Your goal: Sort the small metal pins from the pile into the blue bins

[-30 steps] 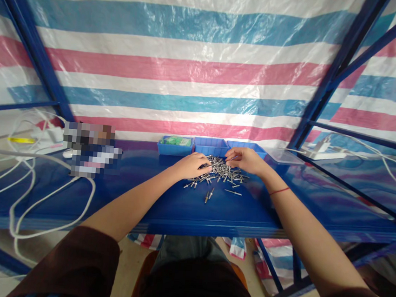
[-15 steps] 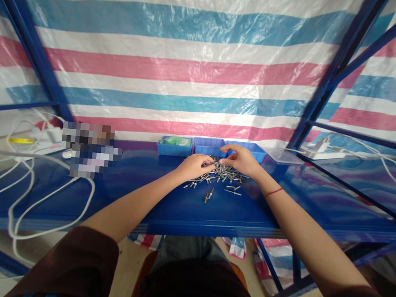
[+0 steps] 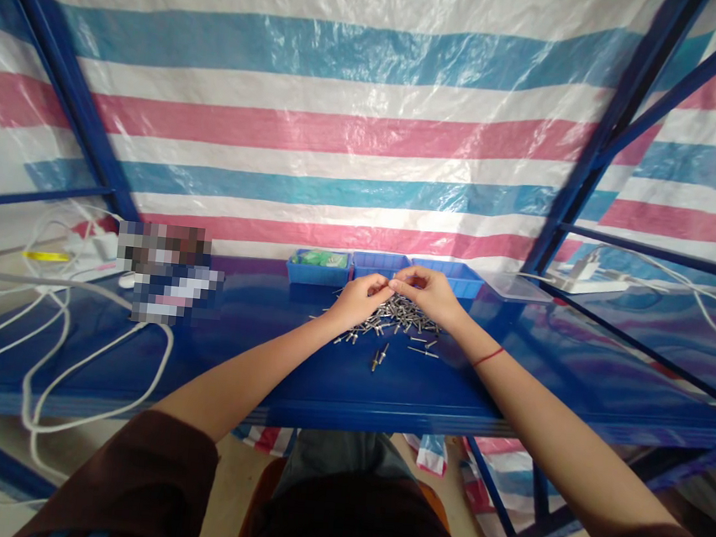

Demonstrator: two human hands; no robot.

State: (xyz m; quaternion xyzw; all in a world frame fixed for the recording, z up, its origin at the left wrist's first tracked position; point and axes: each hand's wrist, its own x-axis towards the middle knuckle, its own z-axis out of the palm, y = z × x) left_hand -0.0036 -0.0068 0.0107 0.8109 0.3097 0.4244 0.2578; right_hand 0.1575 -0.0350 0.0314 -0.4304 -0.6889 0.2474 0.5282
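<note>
A person's left hand and right hand met at pinched fingertips above a heap of metal rivets; whether either gripped one could not be told. The heap lay on a blue desk, loose rivets nearer the front, three blue bins behind, a striped sheet beyond.

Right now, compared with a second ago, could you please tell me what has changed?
The right hand moved left and the left hand rightward, bringing their fingertips together over the pile of metal rivets; whether they grip one is unclear. The blue bins stayed put.
</note>
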